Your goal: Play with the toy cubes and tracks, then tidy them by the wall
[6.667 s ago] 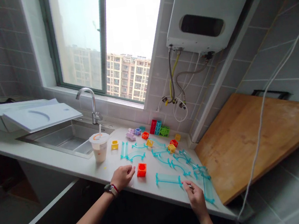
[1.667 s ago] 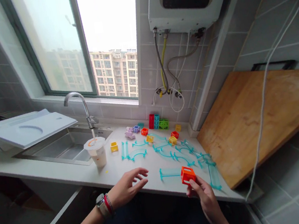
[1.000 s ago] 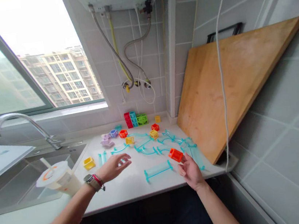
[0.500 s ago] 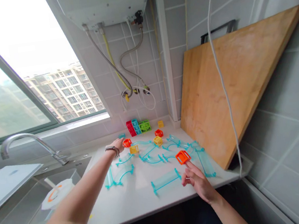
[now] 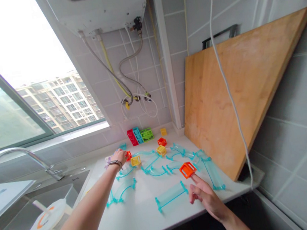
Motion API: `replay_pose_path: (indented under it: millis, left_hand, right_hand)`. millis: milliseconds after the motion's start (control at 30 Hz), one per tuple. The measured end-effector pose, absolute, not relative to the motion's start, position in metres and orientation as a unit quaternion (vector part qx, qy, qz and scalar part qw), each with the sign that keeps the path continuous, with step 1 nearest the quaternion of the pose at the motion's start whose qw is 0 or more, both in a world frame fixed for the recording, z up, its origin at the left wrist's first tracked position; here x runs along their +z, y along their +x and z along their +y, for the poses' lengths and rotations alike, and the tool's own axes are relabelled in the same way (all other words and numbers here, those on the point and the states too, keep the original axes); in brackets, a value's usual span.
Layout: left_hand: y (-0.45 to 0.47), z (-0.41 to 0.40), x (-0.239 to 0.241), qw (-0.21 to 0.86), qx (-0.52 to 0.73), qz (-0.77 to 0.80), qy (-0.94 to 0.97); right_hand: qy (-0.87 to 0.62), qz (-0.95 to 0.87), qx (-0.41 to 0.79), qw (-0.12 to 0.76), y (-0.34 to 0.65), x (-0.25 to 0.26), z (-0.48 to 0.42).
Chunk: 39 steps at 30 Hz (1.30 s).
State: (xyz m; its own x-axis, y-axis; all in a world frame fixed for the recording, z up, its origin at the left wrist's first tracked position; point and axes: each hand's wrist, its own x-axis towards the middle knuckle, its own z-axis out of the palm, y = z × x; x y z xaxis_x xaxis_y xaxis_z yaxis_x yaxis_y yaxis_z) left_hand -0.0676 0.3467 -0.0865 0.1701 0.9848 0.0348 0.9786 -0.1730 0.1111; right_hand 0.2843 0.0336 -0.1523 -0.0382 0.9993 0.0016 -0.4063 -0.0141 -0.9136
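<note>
My left hand (image 5: 121, 155) reaches to the far left of the counter. Its fingers curl over the near side of a small orange-red openwork cube (image 5: 128, 155), hiding part of it. My right hand (image 5: 206, 197) is held above the counter's front right, gripping another orange openwork cube (image 5: 187, 169) at its fingertips. Close to my left hand sits a yellow cube (image 5: 135, 160), with a second yellow cube (image 5: 161, 150) farther right. A clear turquoise-edged track piece (image 5: 171, 197) lies left of my right hand; several curved track pieces (image 5: 128, 189) are spread around.
Red, blue and green blocks (image 5: 140, 136) stand against the back wall, near a red cube (image 5: 162, 141) and a small yellow cube (image 5: 163, 131). A wooden board (image 5: 241, 92) leans at the right behind a hanging white cord (image 5: 225, 79). At left is a sink (image 5: 79, 183) with a tap (image 5: 31, 155).
The view has shifted slightly. My left hand has closed in on the orange-red cube and now covers more of it, uncovering something pale purple beside the wrist. My right hand keeps its cube.
</note>
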Motion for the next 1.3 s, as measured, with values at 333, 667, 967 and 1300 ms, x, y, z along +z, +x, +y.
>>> replay_pose_path:
  millis: [333, 667, 967, 1300]
  left_hand:
    - [-0.069, 0.267, -0.032, 0.241, 0.381, 0.583, 0.676]
    - [-0.017, 0.032, -0.051, 0.548, 0.487, 0.459, 0.501]
    - [-0.008, -0.009, -0.043, 0.581, 0.450, 0.450, 0.508]
    - [-0.007, -0.008, -0.045, 0.560, 0.447, 0.444, 0.538]
  right_hand:
    - [-0.375, -0.401, 0.596, 0.586, 0.285, -0.160, 0.036]
    - [-0.230, -0.500, 0.691, 0.469, 0.255, -0.104, -0.017]
    - [-0.200, -0.554, 0.708, 0.388, 0.245, -0.082, -0.036]
    - [-0.204, -0.576, 0.714, 0.343, 0.246, -0.070, -0.037]
